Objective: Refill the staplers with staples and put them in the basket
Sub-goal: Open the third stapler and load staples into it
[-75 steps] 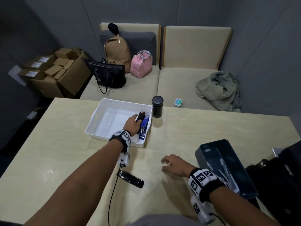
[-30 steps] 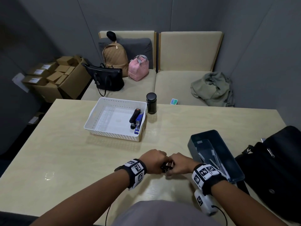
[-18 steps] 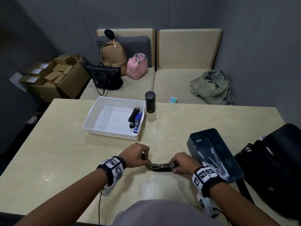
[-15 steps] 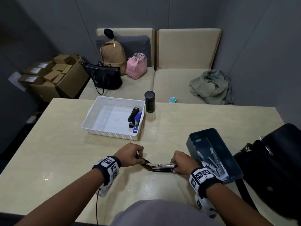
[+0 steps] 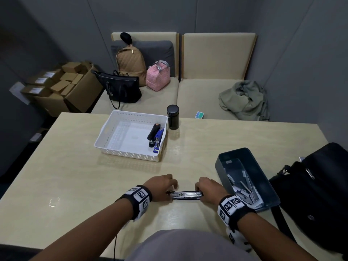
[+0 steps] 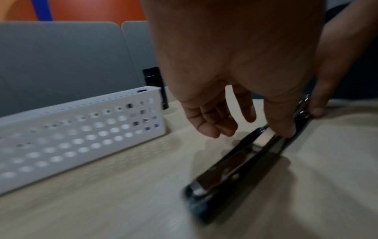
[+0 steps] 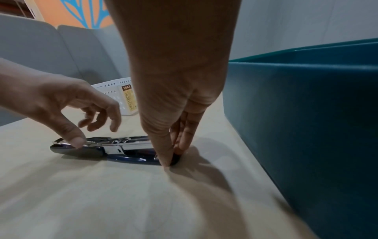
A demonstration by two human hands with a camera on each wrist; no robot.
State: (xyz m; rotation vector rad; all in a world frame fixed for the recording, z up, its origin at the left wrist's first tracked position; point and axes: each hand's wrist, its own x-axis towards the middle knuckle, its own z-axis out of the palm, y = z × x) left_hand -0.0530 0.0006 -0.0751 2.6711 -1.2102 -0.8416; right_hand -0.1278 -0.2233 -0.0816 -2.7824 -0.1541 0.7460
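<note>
A black stapler (image 5: 185,195) lies opened flat near the front edge of the counter (image 5: 75,176), its chrome magazine facing up. The left hand (image 5: 160,187) holds its left end with the thumb pressed on the metal, while the other fingers are loosely curled above the counter and hold nothing. The right hand (image 5: 209,188) pinches the right end between thumb and fingers and presses it down.

The dark tray of staples (image 5: 246,178) stands just beside the right hand, toward the right edge of the counter. The white basket (image 5: 131,136) sits near the back edge, and two staplers – a black stapler in the basket (image 5: 153,131) and a blue stapler (image 5: 158,140) – already lie along its right wall. A black cylinder (image 5: 172,117) stands just beside the basket's right back corner.

The step in hand seems to be opening this stapler for loading; whether any staples are in the magazine cannot be told from here.

Risks from here: the sprung top may snap shut on a fingertip if the left thumb slips. If the right hand lets go to reach the tray, the stapler may slide on the smooth counter. A strip of staples pinched too hard may break – or it may go in crooked and jam.
</note>
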